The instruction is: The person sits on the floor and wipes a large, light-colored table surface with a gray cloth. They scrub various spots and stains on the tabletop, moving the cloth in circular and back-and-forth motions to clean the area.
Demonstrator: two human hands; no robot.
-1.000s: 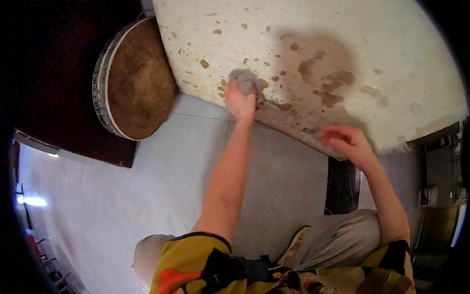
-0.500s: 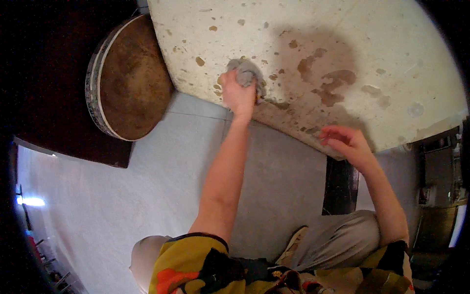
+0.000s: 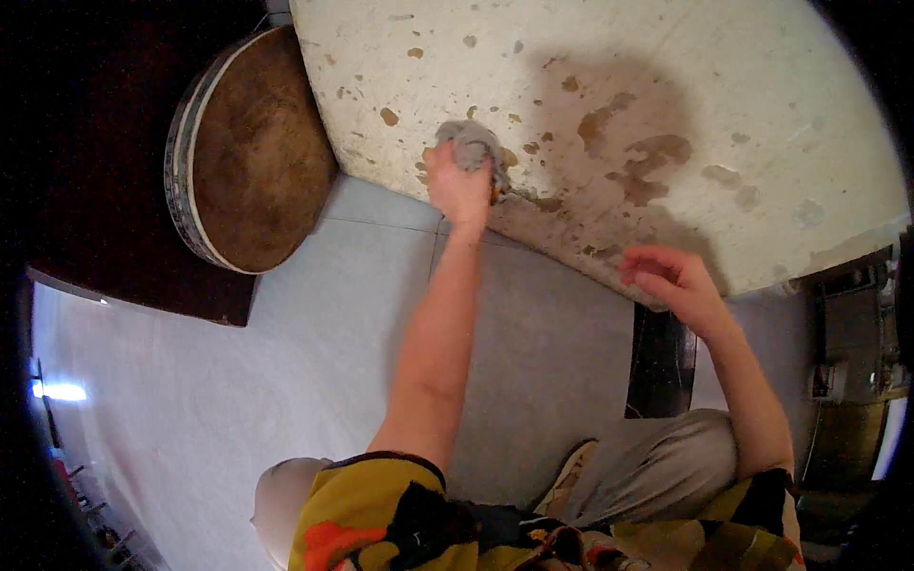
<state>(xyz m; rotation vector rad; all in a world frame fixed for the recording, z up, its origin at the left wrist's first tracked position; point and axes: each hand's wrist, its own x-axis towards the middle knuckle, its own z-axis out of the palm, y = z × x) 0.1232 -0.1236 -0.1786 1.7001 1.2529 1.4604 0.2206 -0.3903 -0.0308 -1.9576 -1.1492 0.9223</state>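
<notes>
My left hand [image 3: 459,190] grips a crumpled grey cloth [image 3: 473,147] and holds it against a cream wall [image 3: 628,57] marked with flaked, brownish patches. The cloth sits just above the wall's lower edge, where it meets the grey floor. Farther right, my right hand [image 3: 666,284] hovers by that lower edge, its fingers loosely bent and apart from the thumb, with nothing visible in it. Whether its fingertips touch the wall cannot be made out. A dark shadow falls across the wall between and above my hands.
A round, drum-like object [image 3: 262,157] with a brown face and pale rim stands at the left, beside a dark brown panel [image 3: 105,219]. Grey tiles [image 3: 324,333] cover the floor, with a black strip [image 3: 659,366] near my knee. Shelves with items [image 3: 852,333] are at the far right.
My left hand and the cloth have shifted very slightly left along the wall. My right hand has stayed nearly where it was.
</notes>
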